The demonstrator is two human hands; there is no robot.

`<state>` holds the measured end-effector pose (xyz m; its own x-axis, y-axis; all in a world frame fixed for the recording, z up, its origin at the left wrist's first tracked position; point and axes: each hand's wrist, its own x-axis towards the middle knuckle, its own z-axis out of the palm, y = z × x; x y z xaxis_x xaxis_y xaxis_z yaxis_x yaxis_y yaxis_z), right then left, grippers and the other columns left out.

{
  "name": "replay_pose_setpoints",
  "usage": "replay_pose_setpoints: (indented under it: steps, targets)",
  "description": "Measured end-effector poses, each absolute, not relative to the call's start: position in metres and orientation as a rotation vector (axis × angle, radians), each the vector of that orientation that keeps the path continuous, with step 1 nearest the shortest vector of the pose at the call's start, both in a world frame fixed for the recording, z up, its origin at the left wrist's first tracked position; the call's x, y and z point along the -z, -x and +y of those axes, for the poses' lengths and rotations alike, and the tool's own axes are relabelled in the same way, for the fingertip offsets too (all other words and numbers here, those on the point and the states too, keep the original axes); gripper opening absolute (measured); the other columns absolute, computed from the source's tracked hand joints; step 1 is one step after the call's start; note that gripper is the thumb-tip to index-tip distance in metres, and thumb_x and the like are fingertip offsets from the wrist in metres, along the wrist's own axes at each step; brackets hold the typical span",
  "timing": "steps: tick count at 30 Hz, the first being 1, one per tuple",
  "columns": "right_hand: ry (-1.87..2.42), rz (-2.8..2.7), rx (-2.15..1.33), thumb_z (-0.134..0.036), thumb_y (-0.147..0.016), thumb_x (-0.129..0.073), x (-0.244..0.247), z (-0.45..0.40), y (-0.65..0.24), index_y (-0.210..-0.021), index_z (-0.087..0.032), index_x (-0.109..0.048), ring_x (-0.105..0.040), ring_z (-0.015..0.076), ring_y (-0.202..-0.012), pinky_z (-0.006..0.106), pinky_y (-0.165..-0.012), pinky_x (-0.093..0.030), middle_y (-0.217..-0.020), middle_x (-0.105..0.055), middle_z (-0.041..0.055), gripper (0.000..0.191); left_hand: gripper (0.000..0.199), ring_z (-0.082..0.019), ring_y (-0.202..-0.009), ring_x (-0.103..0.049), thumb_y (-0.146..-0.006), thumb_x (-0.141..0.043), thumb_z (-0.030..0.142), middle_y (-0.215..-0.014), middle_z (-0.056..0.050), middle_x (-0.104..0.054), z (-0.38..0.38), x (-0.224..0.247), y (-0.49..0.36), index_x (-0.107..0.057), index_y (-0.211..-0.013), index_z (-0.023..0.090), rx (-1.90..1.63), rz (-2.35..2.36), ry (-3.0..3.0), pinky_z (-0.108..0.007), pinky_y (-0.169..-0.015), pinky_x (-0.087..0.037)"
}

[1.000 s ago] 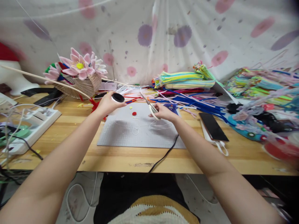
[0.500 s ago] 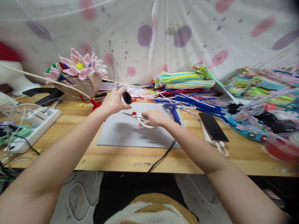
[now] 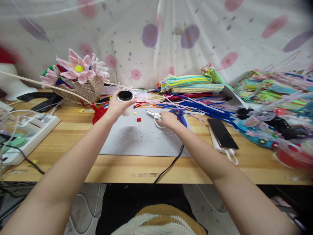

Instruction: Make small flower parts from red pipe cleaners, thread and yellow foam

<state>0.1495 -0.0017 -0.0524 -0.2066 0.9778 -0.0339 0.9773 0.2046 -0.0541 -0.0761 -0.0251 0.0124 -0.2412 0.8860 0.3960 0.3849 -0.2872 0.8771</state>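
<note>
My left hand [image 3: 118,103] is wrapped around a white cylinder with a black round end [image 3: 125,95], held up over the far left of the grey cutting mat [image 3: 117,143]. The black end faces up; whether it is a lid or an opening I cannot tell. In my right hand [image 3: 168,119] are the white-handled scissors [image 3: 156,118], blades pointing left, low over the mat beside the blue glue gun [image 3: 180,117]. Between my hands lie a small red disc [image 3: 139,119] and a yellow bit [image 3: 135,113]. Thin white thread [image 3: 139,137] loops across the mat.
Pipe cleaners [image 3: 193,83] lie along the back. On the right are a phone [image 3: 222,133] and a blue decorated piece [image 3: 254,133]. Pink flowers [image 3: 79,67] and a power strip [image 3: 31,140] occupy the left. The glue gun's black cord [image 3: 168,166] crosses the front edge.
My right hand has moved the scissors right, away from the red disc. My left hand has turned the cylinder so its black end faces up, and shifted slightly left.
</note>
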Motion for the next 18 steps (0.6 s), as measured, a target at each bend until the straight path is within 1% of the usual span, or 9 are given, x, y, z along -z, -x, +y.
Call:
replay_pose_setpoints:
  steps: [3,5,8,10,12,14,16,17,18]
  targets:
    - [1.781,-2.377,-0.215,-0.029,-0.072,-0.063,0.046,0.01,-0.145,-0.111,-0.01,-0.051,-0.054,0.0262,-0.107,0.036,-0.089,-0.041,-0.113,-0.058,0.0181,0.045,0.051,-0.02,-0.091,-0.057,-0.053,-0.073,0.042,-0.092,-0.004,-0.06,-0.017,0.0,0.07,-0.052,-0.094,0.02,-1.607,1.343,-1.34,-0.035,-0.081,-0.045]
    - [1.504,-2.267,-0.535,-0.033,-0.07,-0.066,0.039,0.011,-0.135,-0.118,-0.013,-0.046,-0.052,0.0231,-0.109,0.036,-0.091,-0.042,-0.119,-0.054,0.0156,0.055,0.049,-0.021,-0.09,-0.058,-0.062,-0.063,0.054,-0.089,-0.005,-0.06,-0.011,0.007,0.064,-0.05,-0.094,0.02,-1.576,1.24,-1.183,-0.035,-0.078,-0.047]
    - [1.049,-1.972,-1.164,-0.039,-0.068,-0.067,0.036,0.005,-0.112,-0.127,-0.021,-0.035,-0.056,0.017,-0.102,0.031,-0.082,-0.05,-0.122,-0.051,0.0104,0.069,0.05,-0.022,-0.089,-0.059,-0.068,-0.05,0.064,-0.085,-0.006,-0.06,-0.002,0.015,0.053,-0.049,-0.092,0.021,-1.484,1.164,-0.982,-0.036,-0.075,-0.05]
    - [0.958,-1.75,-1.402,-0.037,-0.067,-0.067,0.042,0.001,-0.098,-0.123,-0.023,-0.036,-0.059,0.0147,-0.09,0.029,-0.072,-0.054,-0.116,-0.053,0.0078,0.066,0.049,-0.022,-0.088,-0.059,-0.069,-0.049,0.065,-0.085,-0.006,-0.06,0.004,0.02,0.047,-0.048,-0.091,0.021,-1.424,1.152,-0.902,-0.035,-0.074,-0.05]
    - [0.969,-1.578,-1.492,-0.034,-0.066,-0.068,0.051,0.006,-0.088,-0.113,-0.02,-0.043,-0.059,0.0132,-0.083,0.027,-0.066,-0.055,-0.109,-0.055,0.0067,0.055,0.047,-0.021,-0.089,-0.06,-0.07,-0.051,0.062,-0.088,-0.007,-0.061,0.008,0.026,0.046,-0.049,-0.091,0.021,-1.374,1.145,-0.864,-0.034,-0.074,-0.05]
    - [0.978,-1.449,-1.499,-0.031,-0.067,-0.066,0.058,0.023,-0.083,-0.105,-0.019,-0.046,-0.059,0.0125,-0.084,0.025,-0.068,-0.054,-0.107,-0.056,0.0064,0.044,0.043,-0.019,-0.091,-0.059,-0.072,-0.052,0.059,-0.095,-0.007,-0.061,0.01,0.032,0.05,-0.05,-0.094,0.021,-1.348,1.158,-0.862,-0.031,-0.073,-0.049]
    - [1.009,-1.345,-1.452,-0.03,-0.07,-0.063,0.059,0.052,-0.082,-0.104,-0.018,-0.046,-0.059,0.0125,-0.087,0.025,-0.071,-0.053,-0.107,-0.056,0.0068,0.039,0.036,-0.015,-0.089,-0.059,-0.075,-0.052,0.052,-0.098,-0.006,-0.06,0.01,0.039,0.057,-0.051,-0.095,0.022,-1.383,1.221,-0.869,-0.028,-0.071,-0.047]
    - [1.045,-1.299,-1.417,-0.029,-0.072,-0.062,0.058,0.069,-0.082,-0.105,-0.018,-0.046,-0.059,0.0127,-0.088,0.026,-0.072,-0.053,-0.109,-0.056,0.0077,0.039,0.03,-0.013,-0.084,-0.059,-0.077,-0.053,0.047,-0.097,-0.005,-0.059,0.01,0.044,0.061,-0.052,-0.093,0.021,-1.424,1.265,-0.87,-0.025,-0.069,-0.046]
    - [1.086,-1.258,-1.387,-0.028,-0.073,-0.061,0.056,0.087,-0.082,-0.108,-0.017,-0.044,-0.059,0.013,-0.09,0.027,-0.074,-0.053,-0.112,-0.054,0.0088,0.041,0.025,-0.011,-0.075,-0.058,-0.078,-0.053,0.043,-0.09,-0.004,-0.059,0.008,0.048,0.064,-0.053,-0.089,0.02,-1.455,1.304,-0.878,-0.023,-0.064,-0.045]
